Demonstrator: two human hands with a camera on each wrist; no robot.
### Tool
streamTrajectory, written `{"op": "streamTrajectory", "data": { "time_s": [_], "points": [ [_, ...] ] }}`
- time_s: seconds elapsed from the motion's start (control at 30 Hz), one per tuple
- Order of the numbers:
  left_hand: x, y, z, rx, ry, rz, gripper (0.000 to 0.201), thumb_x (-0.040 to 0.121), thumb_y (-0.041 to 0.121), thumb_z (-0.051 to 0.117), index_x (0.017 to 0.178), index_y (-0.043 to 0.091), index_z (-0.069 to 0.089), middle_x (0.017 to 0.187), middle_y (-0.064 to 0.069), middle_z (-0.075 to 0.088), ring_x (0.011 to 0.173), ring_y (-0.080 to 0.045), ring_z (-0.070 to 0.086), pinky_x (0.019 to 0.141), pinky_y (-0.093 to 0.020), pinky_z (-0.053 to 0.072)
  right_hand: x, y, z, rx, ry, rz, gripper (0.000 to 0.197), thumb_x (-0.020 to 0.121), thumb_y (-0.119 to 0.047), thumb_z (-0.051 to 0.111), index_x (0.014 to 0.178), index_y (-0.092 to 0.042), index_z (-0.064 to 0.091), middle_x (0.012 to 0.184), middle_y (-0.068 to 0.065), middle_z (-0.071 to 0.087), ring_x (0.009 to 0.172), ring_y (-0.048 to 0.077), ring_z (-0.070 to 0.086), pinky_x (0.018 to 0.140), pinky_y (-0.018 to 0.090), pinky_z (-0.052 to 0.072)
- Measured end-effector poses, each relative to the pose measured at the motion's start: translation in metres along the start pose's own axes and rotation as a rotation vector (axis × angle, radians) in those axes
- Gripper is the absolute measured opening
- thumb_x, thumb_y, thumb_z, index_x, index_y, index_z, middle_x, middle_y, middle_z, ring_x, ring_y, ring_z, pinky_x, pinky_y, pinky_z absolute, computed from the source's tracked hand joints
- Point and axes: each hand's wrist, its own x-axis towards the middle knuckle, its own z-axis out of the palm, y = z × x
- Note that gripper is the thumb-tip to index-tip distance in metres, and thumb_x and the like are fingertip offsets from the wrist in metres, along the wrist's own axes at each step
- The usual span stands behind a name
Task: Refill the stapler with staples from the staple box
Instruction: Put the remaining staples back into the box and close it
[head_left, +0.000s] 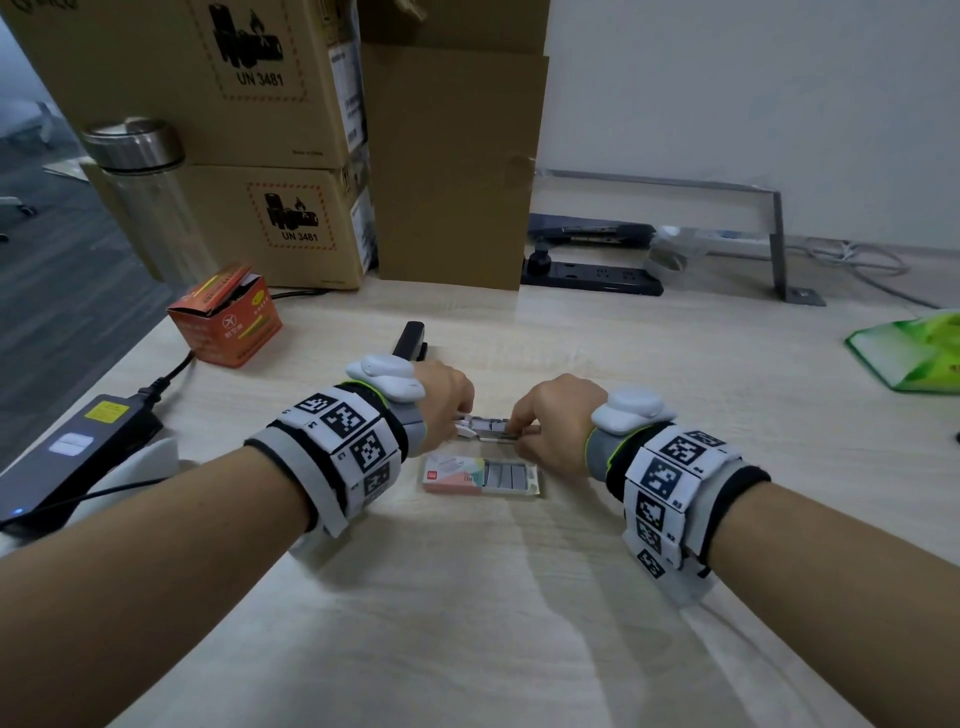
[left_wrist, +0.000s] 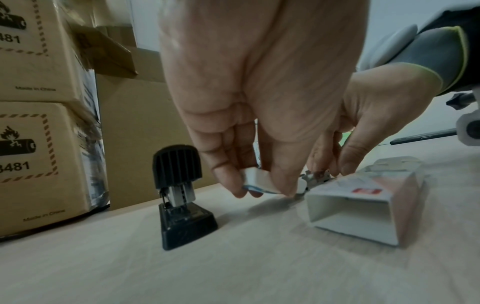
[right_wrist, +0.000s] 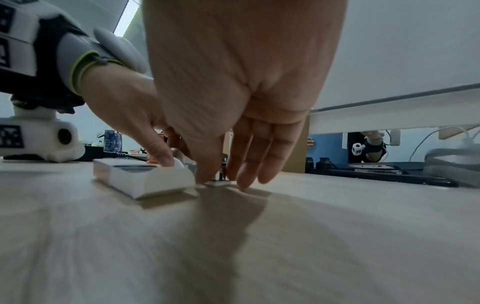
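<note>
The black stapler (head_left: 410, 339) stands on the desk just beyond my left hand (head_left: 464, 422), untouched; in the left wrist view the stapler (left_wrist: 182, 197) is seen end-on. The pink-and-white staple box (head_left: 480, 473) lies flat below both hands, with grey staples showing at its right end. Between the hands, just above the desk, is a small white card piece with a metal staple strip (head_left: 487, 428). My left hand (left_wrist: 262, 189) pinches the white end (left_wrist: 255, 181). My right hand (right_wrist: 221, 181) pinches the staple strip (left_wrist: 318, 176) from the other side.
Stacked cardboard boxes (head_left: 249, 156) and a steel-lidded bottle (head_left: 140, 171) stand at the back left. An orange carton (head_left: 226, 317) and a black power adapter (head_left: 78, 447) with its cable sit on the left. A power strip (head_left: 592, 273) is behind, green packaging (head_left: 914, 348) far right.
</note>
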Motion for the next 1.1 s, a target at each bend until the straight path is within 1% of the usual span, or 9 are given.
{"op": "streamTrajectory", "data": {
  "time_s": [0.2,0.27,0.37,0.47,0.63,0.8,0.97,1.03,1.1],
  "points": [
    [0.002,0.000,0.002,-0.008,-0.030,-0.023,0.039,0.096,0.026,0.055,0.134,0.022,0.051,0.133,-0.002,0.056,0.117,-0.022,0.056,0.091,-0.030,0.044,-0.001,0.008,-0.005,0.103,0.042,0.031,0.028,0.081,-0.032,0.069,0.108,-0.027,0.066,0.105,-0.007,0.070,0.097,0.018,0.065,0.080,0.027,0.049],
    [0.004,0.001,0.001,0.015,-0.077,-0.035,0.047,0.095,0.022,0.056,0.140,0.022,0.043,0.135,-0.003,0.053,0.119,-0.024,0.055,0.091,-0.030,0.044,-0.002,0.010,-0.003,0.062,0.019,0.045,0.032,0.080,-0.034,0.067,0.110,-0.024,0.065,0.103,-0.006,0.070,0.095,0.020,0.065,0.078,0.027,0.050],
    [0.006,0.001,0.000,0.014,-0.092,-0.039,0.049,0.096,0.019,0.055,0.142,0.020,0.040,0.135,-0.005,0.055,0.117,-0.024,0.057,0.085,-0.028,0.044,0.001,0.010,-0.001,0.014,-0.024,0.058,0.027,0.078,-0.040,0.067,0.098,-0.023,0.072,0.097,-0.002,0.072,0.086,0.023,0.067,0.071,0.029,0.052],
    [0.005,-0.005,-0.004,-0.046,-0.005,-0.037,0.039,0.094,0.022,0.056,0.132,0.024,0.048,0.125,-0.001,0.059,0.107,-0.021,0.059,0.081,-0.029,0.047,0.005,0.012,-0.002,0.025,-0.044,0.071,0.023,0.080,-0.039,0.068,0.097,-0.024,0.073,0.098,-0.001,0.072,0.086,0.023,0.067,0.072,0.029,0.053],
    [0.011,-0.012,-0.012,-0.336,0.159,0.024,0.038,0.077,0.028,0.077,0.112,0.025,0.061,0.102,0.007,0.064,0.086,-0.012,0.057,0.075,-0.026,0.046,0.006,0.013,-0.001,0.061,-0.053,0.089,0.020,0.082,-0.033,0.068,0.097,-0.022,0.072,0.097,0.002,0.072,0.085,0.025,0.067,0.068,0.029,0.050],
    [0.017,0.003,-0.010,-0.434,0.158,0.079,0.032,0.073,0.022,0.082,0.101,0.019,0.065,0.086,0.010,0.068,0.078,-0.010,0.062,0.074,-0.025,0.053,0.007,0.011,0.001,0.071,-0.030,0.061,0.017,0.084,-0.023,0.065,0.099,-0.022,0.072,0.103,0.003,0.072,0.089,0.027,0.067,0.067,0.026,0.044],
    [0.022,0.014,-0.006,-0.324,0.132,0.101,0.024,0.079,0.026,0.077,0.102,0.023,0.072,0.095,0.008,0.071,0.086,-0.011,0.066,0.080,-0.027,0.055,0.006,0.018,-0.001,0.061,-0.057,0.068,0.019,0.087,-0.018,0.060,0.102,-0.023,0.070,0.110,0.003,0.070,0.095,0.026,0.066,0.070,0.026,0.043],
    [0.024,0.018,-0.006,-0.272,0.128,0.106,0.025,0.081,0.026,0.074,0.106,0.022,0.072,0.101,0.006,0.072,0.090,-0.012,0.066,0.078,-0.024,0.052,0.005,0.023,-0.002,0.059,-0.065,0.083,0.012,0.087,-0.021,0.061,0.097,-0.022,0.068,0.106,0.003,0.070,0.088,0.025,0.064,0.069,0.026,0.042],
    [0.025,0.023,-0.006,-0.221,0.131,0.112,0.027,0.083,0.027,0.072,0.109,0.022,0.072,0.105,0.005,0.073,0.094,-0.015,0.066,0.078,-0.024,0.049,0.003,0.027,-0.002,0.051,-0.065,0.101,0.010,0.086,-0.031,0.063,0.085,-0.021,0.064,0.094,0.003,0.069,0.078,0.023,0.059,0.065,0.027,0.042]
  ]
}}
